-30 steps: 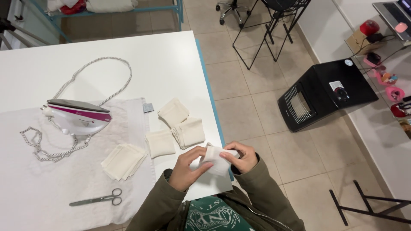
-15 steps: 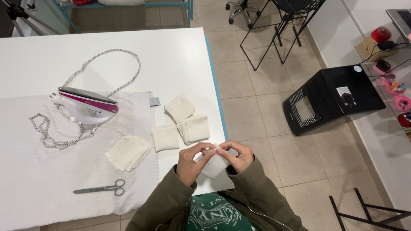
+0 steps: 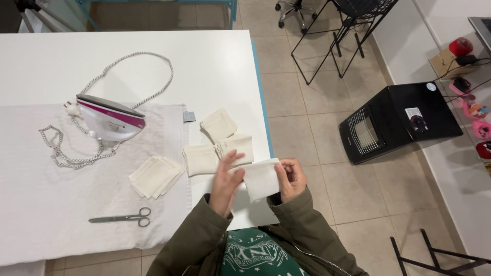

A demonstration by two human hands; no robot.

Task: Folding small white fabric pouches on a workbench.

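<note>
A small cream cloth piece (image 3: 260,179) is held between both hands near the table's right front corner. My left hand (image 3: 226,183) presses flat against its left side, fingers extended. My right hand (image 3: 292,177) grips its right edge. Just beyond them lie three folded cream cloth pieces (image 3: 219,124) (image 3: 236,147) (image 3: 199,159) on the white table (image 3: 215,61). A stack of cream squares (image 3: 155,176) rests on the white towel (image 3: 41,204) to the left.
A white and pink iron (image 3: 111,118) lies on the towel with its braided cord (image 3: 128,66) looped behind. Scissors (image 3: 121,218) lie near the front edge. On the tiled floor to the right stand a black heater (image 3: 399,122) and black chair frames (image 3: 342,30).
The cloth piece has been spread out flatter between the hands, and my left hand now lies open along it. The view shifted slightly.
</note>
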